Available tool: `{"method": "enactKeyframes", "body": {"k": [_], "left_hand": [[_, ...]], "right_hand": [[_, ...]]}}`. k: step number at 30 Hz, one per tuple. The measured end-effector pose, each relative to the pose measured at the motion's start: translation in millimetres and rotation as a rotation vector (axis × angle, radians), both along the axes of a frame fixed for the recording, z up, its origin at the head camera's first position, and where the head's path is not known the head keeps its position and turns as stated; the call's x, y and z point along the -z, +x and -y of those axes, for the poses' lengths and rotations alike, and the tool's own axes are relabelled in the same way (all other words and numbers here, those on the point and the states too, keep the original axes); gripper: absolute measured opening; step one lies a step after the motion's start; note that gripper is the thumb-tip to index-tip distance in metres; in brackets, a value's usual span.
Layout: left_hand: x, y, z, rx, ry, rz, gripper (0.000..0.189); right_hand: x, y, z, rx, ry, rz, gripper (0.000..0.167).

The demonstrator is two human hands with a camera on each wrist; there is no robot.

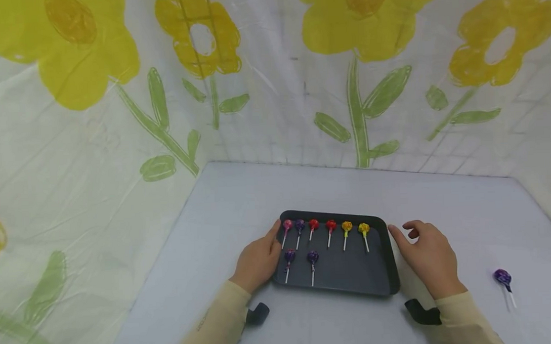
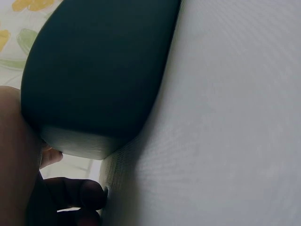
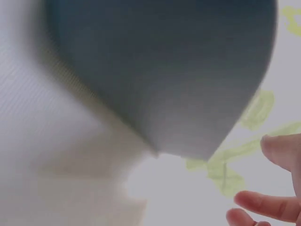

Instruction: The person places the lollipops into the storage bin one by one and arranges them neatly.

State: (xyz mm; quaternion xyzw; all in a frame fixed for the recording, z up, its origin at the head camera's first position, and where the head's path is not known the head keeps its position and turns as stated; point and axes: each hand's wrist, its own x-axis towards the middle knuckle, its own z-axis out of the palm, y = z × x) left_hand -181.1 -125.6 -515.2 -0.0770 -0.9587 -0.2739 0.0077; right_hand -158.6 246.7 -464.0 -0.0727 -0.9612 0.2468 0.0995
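A dark rectangular tray lies on the white table with several wrapped lollipops in it. Its back row runs from a pink lollipop through purple and red ones to a yellow lollipop; two purple lollipops lie at the front left. My left hand grips the tray's left edge, thumb at the rim; in the left wrist view its fingers are partly in shadow beside the tray wall. My right hand is beside the right edge, fingers loosely bent, holding nothing; the right wrist view shows it apart from the tray.
A single purple lollipop lies on the table to the right of my right hand. Behind and left of the white table hangs a curtain printed with yellow flowers. Dark wrist camera mounts stick out from both sleeves.
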Motion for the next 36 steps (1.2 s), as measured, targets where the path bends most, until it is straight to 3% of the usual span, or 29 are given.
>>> {"method": "enactKeyframes", "body": {"k": [13,36], "left_hand": [[-0.7,-0.1,-0.5,0.004,0.005,0.004,0.058],[-3.3,2.4,-0.7,-0.003,0.008,-0.003,0.058]], "right_hand": [[4.7,10.6,-44,0.045,0.028,0.063,0.068],[10.0,31.8,-116,0.204,0.055,0.206,0.072]]}}
